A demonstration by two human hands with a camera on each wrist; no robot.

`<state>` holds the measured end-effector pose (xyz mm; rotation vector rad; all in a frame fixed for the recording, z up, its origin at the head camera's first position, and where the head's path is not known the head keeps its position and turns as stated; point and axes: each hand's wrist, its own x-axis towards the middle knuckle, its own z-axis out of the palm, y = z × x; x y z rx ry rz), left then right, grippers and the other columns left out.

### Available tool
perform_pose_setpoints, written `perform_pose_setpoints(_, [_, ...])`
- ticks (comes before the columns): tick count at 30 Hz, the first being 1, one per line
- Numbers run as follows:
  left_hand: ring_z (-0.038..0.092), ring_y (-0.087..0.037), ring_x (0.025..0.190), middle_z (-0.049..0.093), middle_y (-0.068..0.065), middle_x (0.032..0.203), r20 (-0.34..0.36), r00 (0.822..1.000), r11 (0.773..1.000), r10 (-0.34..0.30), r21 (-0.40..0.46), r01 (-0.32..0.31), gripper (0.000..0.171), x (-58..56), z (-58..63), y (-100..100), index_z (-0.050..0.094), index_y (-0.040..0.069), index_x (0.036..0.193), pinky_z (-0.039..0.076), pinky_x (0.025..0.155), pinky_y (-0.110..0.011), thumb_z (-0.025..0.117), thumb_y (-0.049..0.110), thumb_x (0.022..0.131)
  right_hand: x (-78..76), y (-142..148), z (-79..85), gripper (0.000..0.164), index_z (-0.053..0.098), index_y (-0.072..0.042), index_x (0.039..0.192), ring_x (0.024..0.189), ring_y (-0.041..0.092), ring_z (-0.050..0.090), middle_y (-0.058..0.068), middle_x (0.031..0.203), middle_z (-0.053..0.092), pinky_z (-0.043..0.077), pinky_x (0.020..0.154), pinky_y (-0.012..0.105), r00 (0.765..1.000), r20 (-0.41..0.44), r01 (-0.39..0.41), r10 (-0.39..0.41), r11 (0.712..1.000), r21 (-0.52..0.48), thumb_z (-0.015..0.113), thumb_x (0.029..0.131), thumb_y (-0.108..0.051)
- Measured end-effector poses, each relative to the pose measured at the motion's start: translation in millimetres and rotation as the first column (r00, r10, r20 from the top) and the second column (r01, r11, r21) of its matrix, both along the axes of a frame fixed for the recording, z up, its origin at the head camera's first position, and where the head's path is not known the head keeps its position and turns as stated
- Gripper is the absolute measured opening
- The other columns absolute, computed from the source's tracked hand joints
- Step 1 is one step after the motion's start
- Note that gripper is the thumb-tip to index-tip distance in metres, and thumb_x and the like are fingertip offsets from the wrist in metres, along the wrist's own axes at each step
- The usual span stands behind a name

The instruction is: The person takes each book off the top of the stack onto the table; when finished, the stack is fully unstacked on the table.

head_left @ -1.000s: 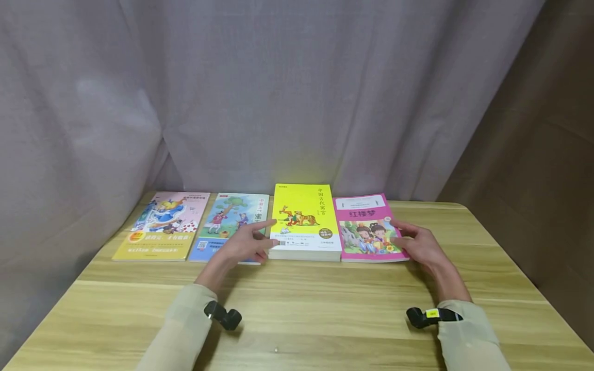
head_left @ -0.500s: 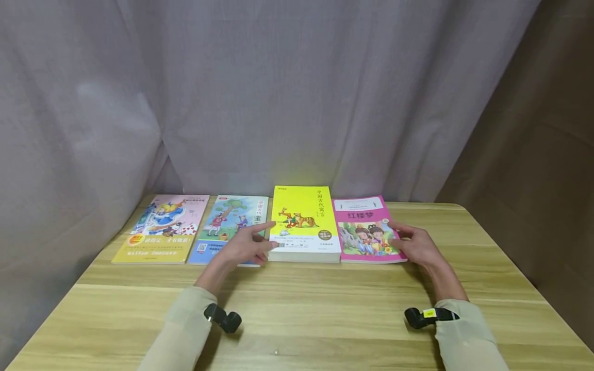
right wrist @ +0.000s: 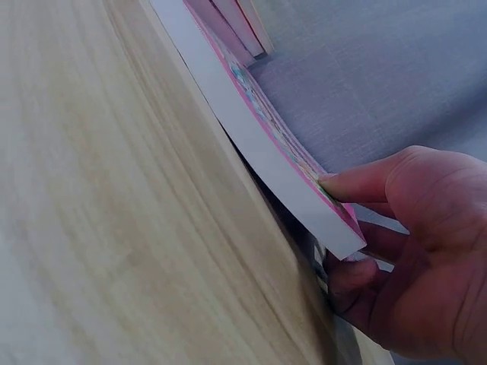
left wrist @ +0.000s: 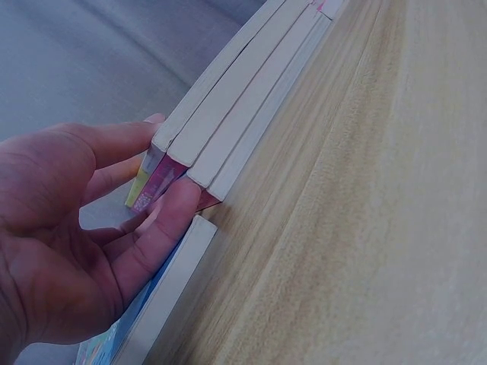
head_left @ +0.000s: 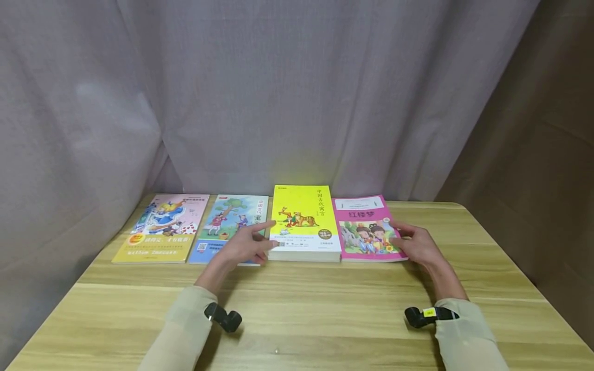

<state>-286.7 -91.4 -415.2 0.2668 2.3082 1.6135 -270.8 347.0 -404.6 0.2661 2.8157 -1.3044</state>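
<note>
My right hand (head_left: 419, 246) holds the right edge of a pink book (head_left: 368, 242). In the right wrist view its thumb (right wrist: 358, 182) lies on the cover, with fingers beneath and that edge raised slightly off the table. To its left lies a thick stack of books with a yellow cover (head_left: 301, 206) on top. My left hand (head_left: 243, 245) touches the left side of this stack. In the left wrist view, one digit reaches the top book's corner and a fingertip (left wrist: 181, 199) meets a lower book; the other fingers are partly hidden.
A blue book (head_left: 232, 211) lies partly under the left hand, with a pink-and-yellow book (head_left: 162, 226) farther left. The wooden table (head_left: 325, 309) ends at a grey curtain (head_left: 278, 93) behind the books. A black camera (head_left: 223, 317) is strapped to each wrist.
</note>
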Motion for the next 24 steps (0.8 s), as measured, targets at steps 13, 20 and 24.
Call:
perform_pose_setpoints(13, [0.068, -0.022, 0.077, 0.066, -0.017, 0.114, -0.005, 1.000, 1.000, -0.009, -0.002, 0.009, 0.069, -0.3, -0.5, 0.8, 0.048, 0.029, 0.160, 0.063, 0.067, -0.031, 0.077, 0.025, 0.099, 11.2, -21.3, 32.0, 0.053, 0.055, -0.008, 0.154, 0.099, 0.023, 0.057, 0.026, 0.134, 0.061, 0.051, 0.067, 0.023, 0.966, -0.255, 0.036, -0.036, 0.999, -0.002, 0.063, 0.106, -0.030])
perform_pose_setpoints(20, [0.068, -0.022, 0.077, 0.064, -0.019, 0.115, -0.004, 1.000, 1.000, -0.010, 0.000, 0.010, 0.069, -0.8, -0.6, -0.7, 0.047, 0.029, 0.161, 0.062, 0.067, -0.031, 0.077, 0.026, 0.098, 12.1, -59.3, 35.6, 0.055, 0.054, -0.012, 0.155, 0.095, 0.028, 0.066, 0.025, 0.137, 0.062, 0.061, 0.071, 0.030, 0.961, -0.221, -0.189, 0.169, 0.979, -0.072, 0.065, 0.106, -0.035])
perform_pose_setpoints(24, [0.067, -0.022, 0.077, 0.064, -0.019, 0.116, -0.001, 1.000, 1.000, -0.012, -0.002, 0.012, 0.069, -0.6, -0.6, -0.7, 0.047, 0.029, 0.161, 0.062, 0.066, -0.030, 0.077, 0.026, 0.099, 11.0, -77.4, 27.1, 0.054, 0.056, -0.014, 0.154, 0.092, 0.028, 0.066, 0.024, 0.138, 0.060, 0.062, 0.071, 0.030, 0.957, -0.170, -0.252, 0.236, 0.964, -0.078, 0.067, 0.105, -0.032])
